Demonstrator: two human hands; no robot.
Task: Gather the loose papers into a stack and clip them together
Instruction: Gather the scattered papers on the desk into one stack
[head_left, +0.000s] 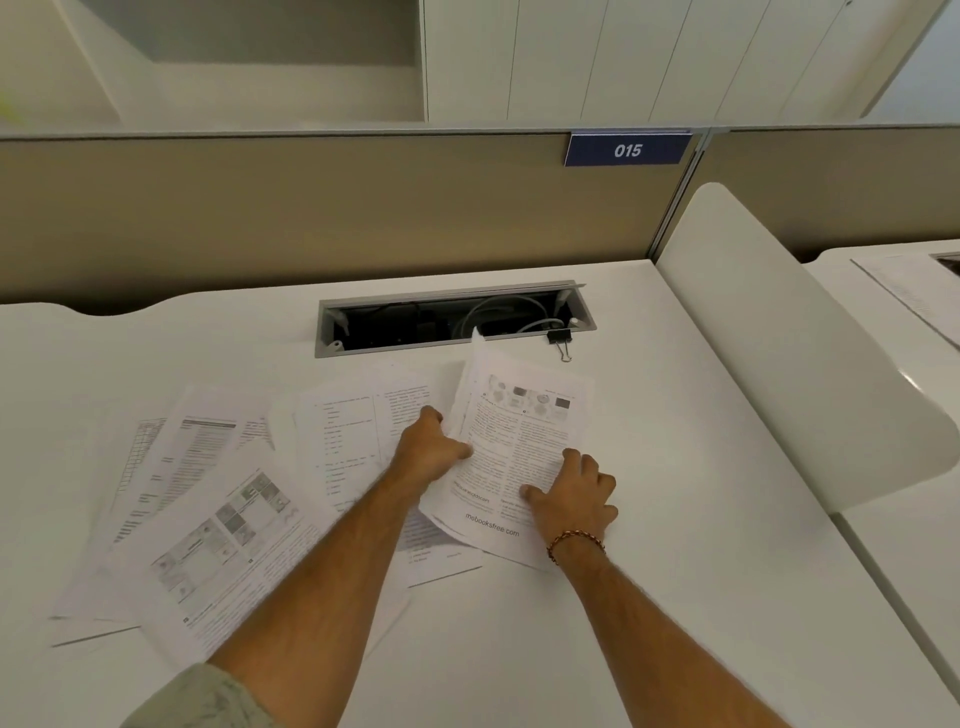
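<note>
Several loose printed papers (208, 519) lie fanned across the white desk (649, 597), overlapping one another. A printed sheet (519, 441) with small pictures at its top rests at the right of the spread, its left edge lifted. My left hand (428, 449) pinches that left edge between thumb and fingers. My right hand (576, 493) presses flat on the sheet's lower right part, fingers spread. A black binder clip (559, 340) lies on the desk just beyond the sheet, by the cable slot.
An open cable slot (452, 322) with wires runs across the desk behind the papers. A beige partition (311, 218) with a blue "015" sign (627, 149) closes the back. A white curved divider (789, 353) stands at the right, with another desk beyond.
</note>
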